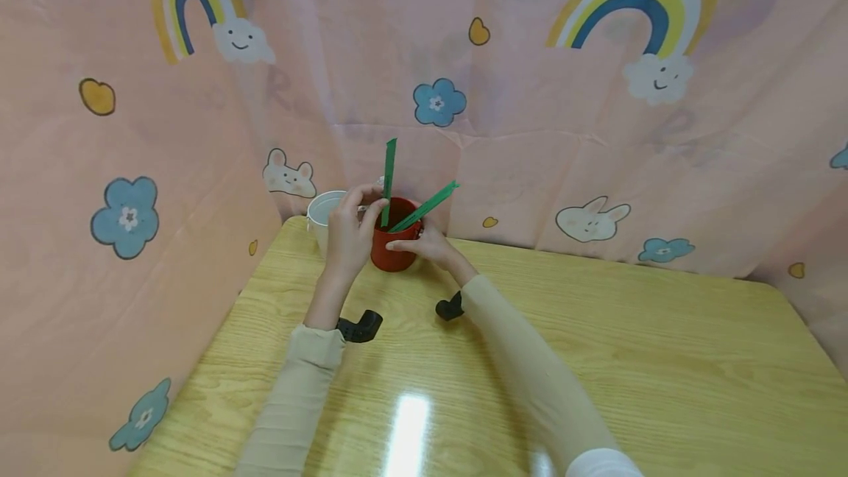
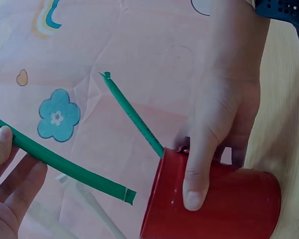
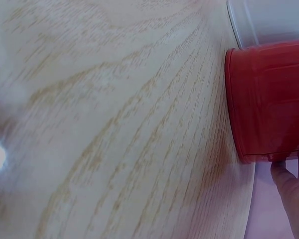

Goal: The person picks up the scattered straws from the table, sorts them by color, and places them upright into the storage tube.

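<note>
In the head view my left hand [image 1: 353,230] pinches a long, thin green wrapped stick [image 1: 389,175] between thumb and fingers, and holds it near upright. Its lower end overlaps the mouth of a red bucket [image 1: 394,255]; the left wrist view shows that end [image 2: 129,194] just outside the rim. A second green stick [image 1: 430,207] leans in the bucket toward the right. My right hand [image 1: 433,244] grips the bucket's right side, its thumb lying along the wall. The bucket stands upright on the table.
Left of the red bucket stands a white bucket [image 1: 318,212], partly behind my left hand. Both are near the back edge of the wooden table [image 1: 629,344]. A pink printed curtain [image 1: 517,168] hangs along the back and left. Black wrist devices [image 1: 361,327] sit below both hands.
</note>
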Action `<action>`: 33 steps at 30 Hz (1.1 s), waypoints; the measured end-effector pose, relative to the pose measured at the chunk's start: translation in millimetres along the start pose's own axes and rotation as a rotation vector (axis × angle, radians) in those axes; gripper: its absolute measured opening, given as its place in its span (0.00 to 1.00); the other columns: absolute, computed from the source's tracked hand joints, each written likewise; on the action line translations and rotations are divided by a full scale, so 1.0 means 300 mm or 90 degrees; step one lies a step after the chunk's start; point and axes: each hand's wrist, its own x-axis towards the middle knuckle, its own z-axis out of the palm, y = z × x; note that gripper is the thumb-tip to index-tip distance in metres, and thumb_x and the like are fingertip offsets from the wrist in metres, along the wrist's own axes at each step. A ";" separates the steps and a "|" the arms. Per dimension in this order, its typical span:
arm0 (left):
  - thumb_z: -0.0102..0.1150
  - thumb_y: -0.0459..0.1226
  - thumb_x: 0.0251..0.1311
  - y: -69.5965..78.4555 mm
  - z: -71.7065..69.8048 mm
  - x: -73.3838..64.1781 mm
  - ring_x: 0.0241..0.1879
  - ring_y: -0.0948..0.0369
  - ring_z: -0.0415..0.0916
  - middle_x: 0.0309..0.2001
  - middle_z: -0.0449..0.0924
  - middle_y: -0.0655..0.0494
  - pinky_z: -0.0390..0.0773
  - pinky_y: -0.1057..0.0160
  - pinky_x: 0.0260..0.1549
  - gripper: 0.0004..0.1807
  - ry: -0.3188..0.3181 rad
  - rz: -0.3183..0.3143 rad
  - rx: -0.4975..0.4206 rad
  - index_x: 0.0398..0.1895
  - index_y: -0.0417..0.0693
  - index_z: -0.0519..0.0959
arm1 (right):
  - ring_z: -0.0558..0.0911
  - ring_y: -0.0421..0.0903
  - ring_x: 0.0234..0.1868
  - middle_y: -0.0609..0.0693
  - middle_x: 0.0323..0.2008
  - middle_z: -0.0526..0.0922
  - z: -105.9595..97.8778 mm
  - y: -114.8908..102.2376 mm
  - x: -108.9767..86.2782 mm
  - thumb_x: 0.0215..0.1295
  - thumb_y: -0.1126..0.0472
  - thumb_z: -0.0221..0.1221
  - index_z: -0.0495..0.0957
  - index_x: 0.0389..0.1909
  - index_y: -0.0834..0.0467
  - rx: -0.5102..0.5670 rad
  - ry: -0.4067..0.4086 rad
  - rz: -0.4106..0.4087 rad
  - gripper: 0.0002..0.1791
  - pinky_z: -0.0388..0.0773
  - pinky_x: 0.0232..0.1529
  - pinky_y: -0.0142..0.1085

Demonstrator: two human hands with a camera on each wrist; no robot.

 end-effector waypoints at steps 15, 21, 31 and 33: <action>0.58 0.32 0.63 -0.077 0.056 -0.024 0.44 0.53 0.81 0.44 0.82 0.45 0.83 0.56 0.45 0.09 -0.081 -0.009 0.078 0.45 0.39 0.79 | 0.72 0.55 0.64 0.58 0.63 0.71 0.001 0.015 0.007 0.53 0.69 0.68 0.61 0.67 0.56 -0.003 -0.006 -0.005 0.41 0.70 0.65 0.47; 0.59 0.33 0.62 -0.096 0.070 -0.036 0.41 0.54 0.82 0.42 0.83 0.47 0.83 0.56 0.42 0.09 -0.082 0.011 0.134 0.44 0.42 0.81 | 0.64 0.57 0.68 0.59 0.65 0.66 0.000 0.003 0.000 0.52 0.68 0.68 0.61 0.65 0.60 -0.017 0.007 0.007 0.39 0.60 0.69 0.55; 0.61 0.32 0.60 -0.118 0.092 -0.057 0.41 0.52 0.82 0.42 0.84 0.47 0.81 0.54 0.42 0.10 -0.108 -0.037 0.237 0.45 0.43 0.82 | 0.65 0.56 0.67 0.62 0.63 0.67 -0.004 0.001 -0.003 0.53 0.72 0.65 0.61 0.65 0.64 -0.007 0.005 -0.028 0.38 0.61 0.69 0.53; 0.62 0.32 0.60 -0.121 0.094 -0.063 0.43 0.52 0.82 0.43 0.84 0.47 0.81 0.54 0.44 0.11 -0.102 -0.053 0.237 0.46 0.43 0.82 | 0.62 0.55 0.68 0.62 0.65 0.65 -0.002 -0.004 -0.008 0.54 0.71 0.66 0.59 0.66 0.64 -0.012 0.004 -0.016 0.39 0.59 0.70 0.54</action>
